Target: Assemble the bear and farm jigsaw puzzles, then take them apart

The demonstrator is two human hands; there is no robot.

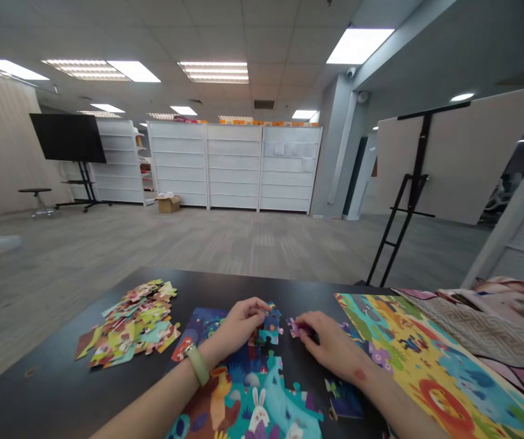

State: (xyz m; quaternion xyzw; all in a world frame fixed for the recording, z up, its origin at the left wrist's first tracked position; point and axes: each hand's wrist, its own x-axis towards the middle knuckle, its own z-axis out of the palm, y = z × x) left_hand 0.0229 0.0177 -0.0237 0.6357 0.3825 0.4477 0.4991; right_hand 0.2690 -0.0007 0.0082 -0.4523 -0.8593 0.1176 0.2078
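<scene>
A partly joined jigsaw puzzle (243,390) in dark blue and teal, with a white rabbit on it, lies on the black table in front of me. My left hand (242,320), with a pale green watch band on the wrist, is over its upper part. Its fingers are closed together at a blue-teal puzzle piece (271,323) on the puzzle's upper right edge. To the right, my right hand (323,338) has its fingers curled on a small purple puzzle piece (293,327), which is apart from the joined part. Some dark blue loose pieces (346,399) lie below my right wrist.
A heap of loose puzzle pieces (136,326) sits on the table's left side. At right lies a yellow animal picture sheet (426,347), beside a patterned cloth bag (467,323). Beyond the table (74,396) stand an easel board (463,152), white shelves (234,164) and a screen (67,137).
</scene>
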